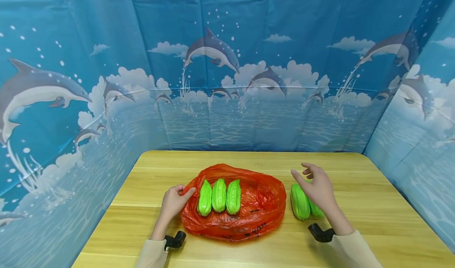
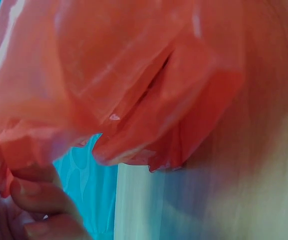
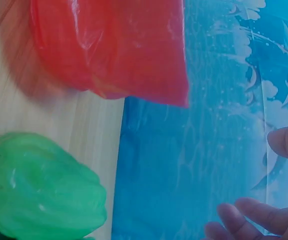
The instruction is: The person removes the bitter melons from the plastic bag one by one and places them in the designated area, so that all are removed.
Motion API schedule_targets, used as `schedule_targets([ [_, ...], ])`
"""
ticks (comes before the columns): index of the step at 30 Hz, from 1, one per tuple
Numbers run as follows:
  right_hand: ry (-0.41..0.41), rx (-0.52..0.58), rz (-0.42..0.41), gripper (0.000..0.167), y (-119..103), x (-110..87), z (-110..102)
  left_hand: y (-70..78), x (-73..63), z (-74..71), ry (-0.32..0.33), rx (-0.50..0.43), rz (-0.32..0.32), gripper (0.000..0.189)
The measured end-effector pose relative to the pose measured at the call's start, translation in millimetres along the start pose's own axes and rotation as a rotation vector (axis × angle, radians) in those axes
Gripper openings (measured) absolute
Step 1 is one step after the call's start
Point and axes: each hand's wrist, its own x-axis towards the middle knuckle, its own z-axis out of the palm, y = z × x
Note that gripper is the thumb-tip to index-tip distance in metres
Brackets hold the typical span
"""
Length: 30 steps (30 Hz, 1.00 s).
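A red plastic bag (image 1: 268, 195) lies spread with its mouth open upward. Three bright green, ridged, gourd-like vegetables (image 1: 219, 195) are side by side in its left half. My left hand (image 1: 173, 202) pinches the bag's left rim between thumb and fingers; the left wrist view shows the fingertips (image 2: 41, 197) at the gathered film. Right of the bag, two more green gourds (image 1: 300, 203) rest on the table, one partly hidden by my right hand (image 1: 318, 187). That hand hovers above them, thumb and fingers apart, holding nothing. One gourd (image 3: 43, 187) shows large in the right wrist view.
The wooden table (image 1: 135, 220) ends at a back edge before a blue dolphin-print curtain (image 1: 220, 122), which also runs along both sides. A black device (image 1: 175, 239) is on the left wrist and a similar one (image 1: 321, 233) on the right.
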Motion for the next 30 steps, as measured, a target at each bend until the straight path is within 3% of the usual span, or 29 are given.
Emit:
schedule_targets([
  [13,-0.040,-0.023,-0.007,0.066,-19.5,0.8,2.6,0.3,-0.9,0.8,-0.001,-0.009,0.007,0.041],
  [30,-0.155,-0.037,-0.066,0.069,-47.8,6.8,14.9,2.7,-1.8,0.1,0.003,-0.017,0.006,0.035],
])
